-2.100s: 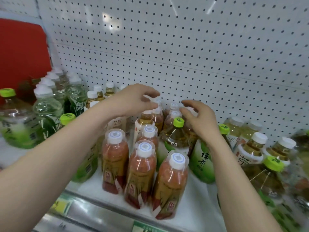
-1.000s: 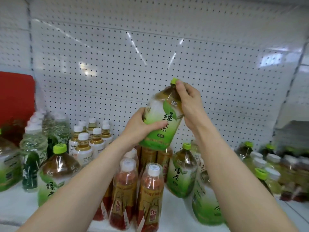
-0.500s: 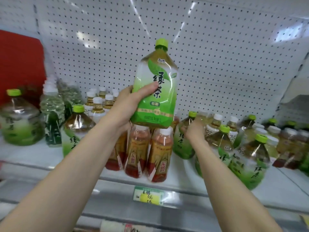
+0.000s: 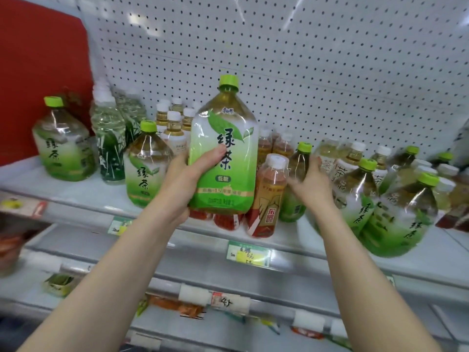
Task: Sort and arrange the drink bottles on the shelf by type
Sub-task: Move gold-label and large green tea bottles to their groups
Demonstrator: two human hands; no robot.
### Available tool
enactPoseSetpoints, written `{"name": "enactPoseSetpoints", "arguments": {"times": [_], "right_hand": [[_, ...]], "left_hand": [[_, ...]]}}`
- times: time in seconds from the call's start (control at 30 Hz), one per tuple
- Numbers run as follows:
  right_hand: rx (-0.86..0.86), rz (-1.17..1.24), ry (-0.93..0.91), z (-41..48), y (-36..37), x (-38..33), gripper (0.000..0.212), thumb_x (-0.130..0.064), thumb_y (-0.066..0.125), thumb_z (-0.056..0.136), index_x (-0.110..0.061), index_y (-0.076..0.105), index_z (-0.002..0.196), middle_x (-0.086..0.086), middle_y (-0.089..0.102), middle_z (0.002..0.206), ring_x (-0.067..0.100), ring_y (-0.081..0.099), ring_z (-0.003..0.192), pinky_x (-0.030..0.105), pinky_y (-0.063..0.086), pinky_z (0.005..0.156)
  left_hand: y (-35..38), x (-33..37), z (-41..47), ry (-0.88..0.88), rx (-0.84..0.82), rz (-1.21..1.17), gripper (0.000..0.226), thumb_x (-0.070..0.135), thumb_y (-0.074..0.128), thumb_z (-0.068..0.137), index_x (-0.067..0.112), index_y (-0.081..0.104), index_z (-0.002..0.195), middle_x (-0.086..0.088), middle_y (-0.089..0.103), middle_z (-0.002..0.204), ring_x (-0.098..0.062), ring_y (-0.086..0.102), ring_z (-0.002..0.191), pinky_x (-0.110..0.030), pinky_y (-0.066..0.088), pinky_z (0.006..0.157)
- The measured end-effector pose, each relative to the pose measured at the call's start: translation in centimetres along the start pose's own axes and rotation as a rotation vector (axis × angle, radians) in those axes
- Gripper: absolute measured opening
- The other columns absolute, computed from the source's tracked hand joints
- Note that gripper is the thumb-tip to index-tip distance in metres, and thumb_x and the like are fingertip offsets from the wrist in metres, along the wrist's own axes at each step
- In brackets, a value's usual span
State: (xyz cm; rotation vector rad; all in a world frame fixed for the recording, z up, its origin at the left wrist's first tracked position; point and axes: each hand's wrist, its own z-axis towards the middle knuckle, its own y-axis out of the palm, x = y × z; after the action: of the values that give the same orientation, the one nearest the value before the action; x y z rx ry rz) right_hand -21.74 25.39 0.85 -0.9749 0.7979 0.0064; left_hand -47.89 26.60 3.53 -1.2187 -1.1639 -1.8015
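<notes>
Left grip [image 4: 193, 179] wraps the big green-tea bottle [image 4: 225, 118] at mid-label, thumb across the front. The bottle is upright, lifted before the shelf [image 4: 76, 191]. Right grip [image 4: 313, 185] is at a shelved bottle [image 4: 298, 163]; closure blurred, cannot tell. Big bottle is likely heavy, with slick film and soft walls: hold low on the body.

Red bottles [image 4: 269, 196] stand just behind and below the tea bottle [image 4: 223, 153] in my left hand [image 4: 187, 179]; a green-cap bottle [image 4: 148, 163] stands just left. Bare shelf [image 4: 76, 194] lies farther left, in front. Big bottles [image 4: 396, 214] crowd right of my right hand [image 4: 309, 185]. Above the caps, open air.
</notes>
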Motion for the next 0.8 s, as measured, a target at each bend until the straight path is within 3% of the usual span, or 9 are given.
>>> {"name": "enactPoseSetpoints", "arguments": {"times": [0.1,0.23,0.3,0.4,0.47,0.67,0.8], "right_hand": [[0.052,0.058,-0.004,-1.0,-0.1,0.5,0.09,-0.046,0.071,0.084,-0.031,0.017,0.155,0.023,0.036,0.149,0.046,0.04,0.135,0.058,0.037,0.109],[0.183,0.066,-0.086,-2.7,-0.7,0.1,0.089,-0.048,0.075,0.077,-0.032,0.028,0.151,0.013,0.055,0.137,0.037,0.056,0.119,0.053,0.044,0.104],[0.25,0.116,-0.081,-3.5,-1.5,-0.1,0.087,-0.049,0.074,0.076,-0.034,0.031,0.15,0.008,0.055,0.141,0.033,0.055,0.124,0.053,0.044,0.104],[0.341,0.144,-0.103,-5.6,-3.0,-0.2,0.082,-0.052,0.07,0.08,-0.038,0.03,0.15,0.002,0.047,0.151,0.025,0.043,0.138,0.044,0.034,0.111],[0.378,0.21,-0.104,-7.1,-3.8,-0.1,0.079,-0.052,0.069,0.082,-0.042,0.029,0.15,0.003,0.043,0.152,0.023,0.038,0.14,0.037,0.028,0.109],[0.429,0.458,-0.047,-11.4,-4.6,2.5,0.068,-0.051,0.069,0.086,-0.036,0.039,0.146,-0.015,0.042,0.148,0.006,0.038,0.135,0.043,0.033,0.115],[0.367,0.616,-0.035,-14.0,-4.9,5.0,0.053,-0.039,0.071,0.089,-0.032,0.047,0.135,-0.021,0.052,0.131,-0.004,0.049,0.121,0.041,0.039,0.113]], "left_hand": [[-0.6,-1.8,-0.4,-0.023,-0.002,-0.013,0.062,0.036,0.082,0.068,0.012,0.061,0.121,-0.006,0.077,0.099,-0.025,0.075,0.089,-0.04,0.06,0.072],[-1.5,-3.8,-1.0,-0.033,0.011,-0.039,0.066,0.036,0.081,0.059,0.012,0.062,0.117,-0.006,0.077,0.097,-0.024,0.075,0.087,-0.035,0.06,0.069],[-2.0,-4.6,-1.3,-0.04,0.003,-0.049,0.075,0.042,0.082,0.05,0.012,0.063,0.116,-0.006,0.077,0.097,-0.023,0.075,0.086,-0.034,0.06,0.067],[-2.6,-5.5,-2.0,-0.058,-0.014,-0.064,0.085,0.045,0.086,0.045,0.013,0.062,0.119,-0.006,0.077,0.099,-0.024,0.075,0.088,-0.036,0.061,0.07],[-2.9,-6.1,-2.4,-0.067,-0.029,-0.078,0.077,0.042,0.083,0.053,0.013,0.062,0.12,-0.006,0.077,0.099,-0.023,0.075,0.088,-0.035,0.061,0.069],[-2.6,-8.2,-4.3,-0.132,-0.082,-0.09,0.05,0.031,0.072,0.068,0.015,0.063,0.114,-0.007,0.077,0.097,-0.022,0.075,0.083,-0.034,0.061,0.066],[-1.1,-9.7,-6.3,-0.171,-0.124,-0.046,0.072,0.039,0.08,0.059,0.009,0.06,0.122,-0.008,0.077,0.098,-0.025,0.075,0.086,-0.034,0.06,0.067]]}}
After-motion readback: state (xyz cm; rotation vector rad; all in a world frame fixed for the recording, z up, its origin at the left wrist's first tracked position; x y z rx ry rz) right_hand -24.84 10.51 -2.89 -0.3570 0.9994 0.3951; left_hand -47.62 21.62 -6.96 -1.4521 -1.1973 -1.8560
